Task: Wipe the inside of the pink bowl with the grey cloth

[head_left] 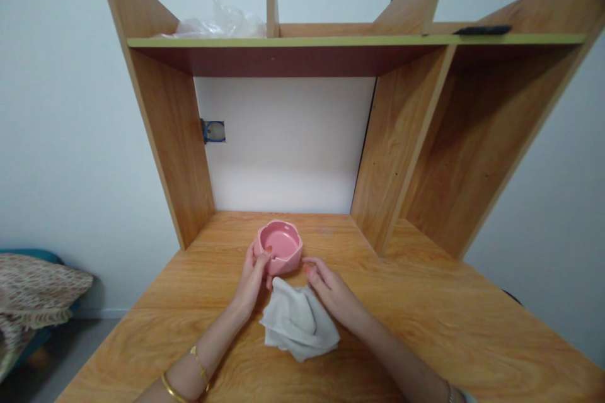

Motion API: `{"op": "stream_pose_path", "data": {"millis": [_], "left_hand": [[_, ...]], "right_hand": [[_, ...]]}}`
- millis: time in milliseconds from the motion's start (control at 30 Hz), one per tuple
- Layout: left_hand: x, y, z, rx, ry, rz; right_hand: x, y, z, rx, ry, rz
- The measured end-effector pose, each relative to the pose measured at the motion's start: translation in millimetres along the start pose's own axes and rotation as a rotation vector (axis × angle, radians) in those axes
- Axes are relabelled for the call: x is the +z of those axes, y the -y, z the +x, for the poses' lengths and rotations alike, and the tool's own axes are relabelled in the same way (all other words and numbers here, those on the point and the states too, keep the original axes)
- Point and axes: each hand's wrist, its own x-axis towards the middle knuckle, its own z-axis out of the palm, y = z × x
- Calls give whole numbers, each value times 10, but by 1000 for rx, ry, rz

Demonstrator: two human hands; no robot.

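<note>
A pink ashtray with an angular, notched rim stands over the desk, its hollow facing up towards me. My left hand grips its left side, thumb over the near rim and fingers around the outside. Whether its base rests on the wood, I cannot tell. At the lower right of the ashtray is my right hand, fingers loosely stretched and the fingertips close to its side, with nothing held. A crumpled light grey cloth lies on the desk between my wrists, just in front of the ashtray.
The wooden desk carries a shelf unit with upright panels at both sides. On the upper shelf are a clear plastic bag and a flat black object. An uncovered wall socket box shows behind. Patterned fabric lies at far left.
</note>
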Motion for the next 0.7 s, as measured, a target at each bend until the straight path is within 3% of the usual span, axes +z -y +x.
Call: {"op": "stream_pose_path", "data": {"millis": [133,367,533,700], "left_hand": [[68,-43,-102,11,35,120],[150,-89,-238,193,187,302],[141,-42,-266,163,283,347],[72,-20,-233,130,411,435]], "right_hand": [[-66,-60,56,63,-170,101],[-112,-39,75,125,-128,113],[-146,-79,90,144,-160,103],[-339,-159,143,154,-254,13]]}}
